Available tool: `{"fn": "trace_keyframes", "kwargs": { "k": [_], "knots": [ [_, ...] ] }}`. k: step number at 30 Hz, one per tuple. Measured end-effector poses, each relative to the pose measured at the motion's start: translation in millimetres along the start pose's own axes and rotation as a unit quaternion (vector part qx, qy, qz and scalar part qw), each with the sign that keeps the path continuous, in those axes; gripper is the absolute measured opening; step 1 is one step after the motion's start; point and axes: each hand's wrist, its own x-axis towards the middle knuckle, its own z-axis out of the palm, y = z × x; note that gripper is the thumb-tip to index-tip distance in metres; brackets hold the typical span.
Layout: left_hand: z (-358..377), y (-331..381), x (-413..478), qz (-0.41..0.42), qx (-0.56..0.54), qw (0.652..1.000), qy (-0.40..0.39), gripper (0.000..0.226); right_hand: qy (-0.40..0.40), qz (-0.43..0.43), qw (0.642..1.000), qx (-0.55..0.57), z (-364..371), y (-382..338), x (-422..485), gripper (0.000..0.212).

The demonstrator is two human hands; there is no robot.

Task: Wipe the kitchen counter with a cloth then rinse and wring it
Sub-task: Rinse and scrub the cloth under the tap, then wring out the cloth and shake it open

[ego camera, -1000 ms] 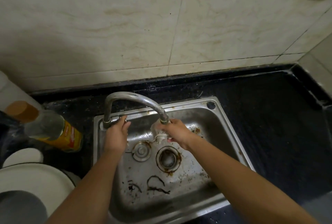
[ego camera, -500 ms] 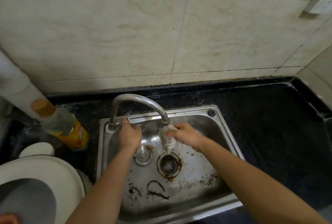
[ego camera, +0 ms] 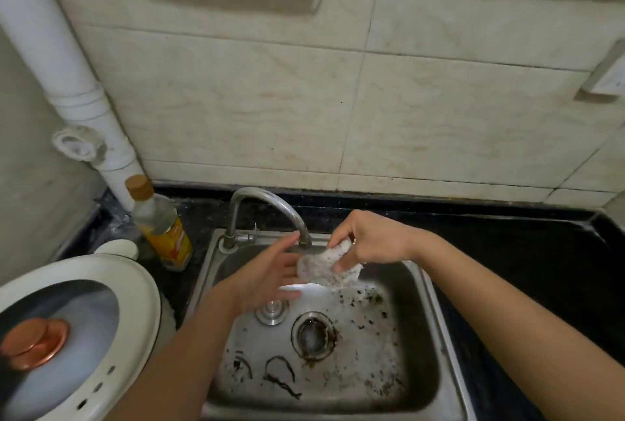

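Note:
A wet white cloth (ego camera: 323, 268) hangs under the spout of the curved steel faucet (ego camera: 267, 204), above the steel sink (ego camera: 429, 329). My right hand (ego camera: 372, 241) pinches the cloth's upper right part between thumb and fingers. My left hand (ego camera: 267, 275) is spread flat with straight fingers just left of the cloth, its fingertips at the cloth's left edge. Dark crumbs lie scattered over the sink floor around the drain (ego camera: 313, 336). The black counter (ego camera: 527, 268) stretches to the right of the sink.
A bottle with a yellow label (ego camera: 162, 228) stands left of the faucet. A white cooker with a glass lid and copper knob (ego camera: 67, 332) fills the lower left. A white pipe (ego camera: 64, 75) runs down the tiled wall. The faucet handle (ego camera: 248, 237) sits at the sink's back rim.
My left hand has left the faucet handle and moved right, opening beside the cloth. My right hand has lifted the cloth higher under the spout. The view has tilted up.

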Motion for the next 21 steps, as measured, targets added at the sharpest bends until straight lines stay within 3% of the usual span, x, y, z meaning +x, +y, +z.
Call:
{"fn": "trace_keyframes", "kwargs": {
  "k": [5,8,13,17,18,21],
  "knots": [
    [20.6,20.1,-3.8,0.003,-0.129,0.987,-0.099,0.097,0.026,-0.069,0.996,0.040,-24.0,-19.2,-14.3,0.022],
    [31.6,27.4,-10.5,0.010,-0.051,0.982,-0.182,0.081,0.042,-0.096,0.993,0.052,-34.7,-17.5,-20.0,0.020],
    [61.4,47.9,-14.5,0.000,0.119,0.989,-0.093,0.030,0.092,-0.069,0.991,0.067,-36.6,-1.2,-24.1,0.021],
    [69.3,60.6,-14.5,-0.011,0.239,0.970,-0.050,0.019,0.134,-0.037,0.988,0.069,-29.0,11.4,-24.5,0.019],
    [67.6,62.2,-14.1,-0.014,0.240,0.970,-0.045,0.021,0.135,-0.038,0.986,0.095,-28.7,12.4,-27.1,0.024],
    [61.2,67.6,-13.3,-0.021,0.199,0.979,-0.039,0.021,0.136,-0.076,0.977,0.149,-24.9,13.6,-38.1,0.069]
  ]
}}
